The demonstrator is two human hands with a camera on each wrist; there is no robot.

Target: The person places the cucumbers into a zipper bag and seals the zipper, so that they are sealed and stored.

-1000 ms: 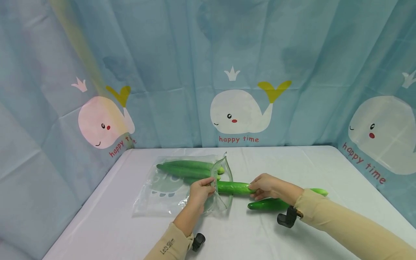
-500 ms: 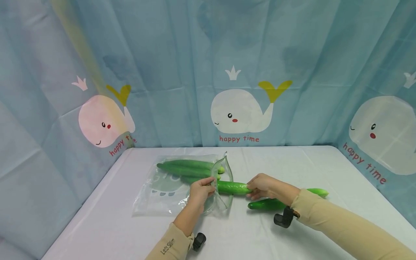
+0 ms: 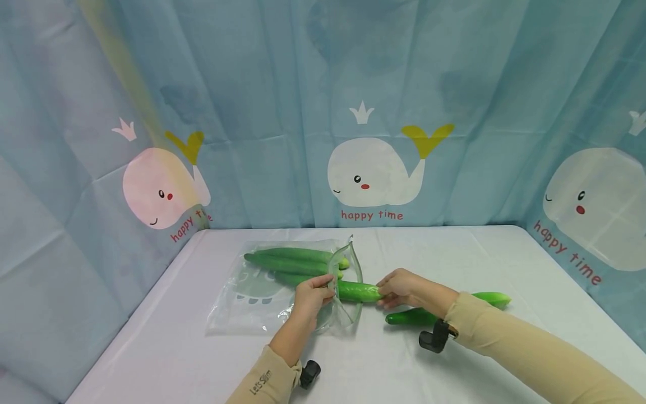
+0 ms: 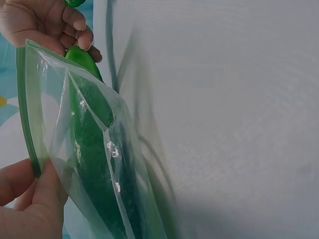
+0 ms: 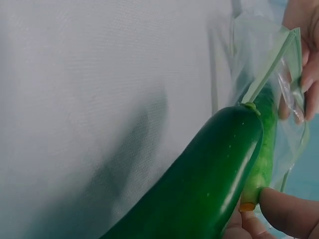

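Observation:
A clear zip bag [image 3: 222, 314] with a green zip edge lies on the table, its mouth facing right and held apart. My left hand [image 3: 310, 300] pinches the near edge of that mouth between thumb and fingers. With my right hand [image 3: 404, 289] I grip the outer end of a cucumber [image 3: 359, 292], most of which is inside the bag. Several other cucumbers [image 3: 287, 262] lie side by side in the bag. One more cucumber [image 3: 411, 317] rests on the table beneath my right forearm, partly covered by it; it looms large in the right wrist view.
A white cloth covers the table [image 3: 151, 342]. Behind it hangs a blue curtain [image 3: 262, 185] printed with whales. Small black cameras are strapped at both wrists.
My right hand has moved left, sliding the cucumber further into the bag. The left hand stays in place at the bag's mouth.

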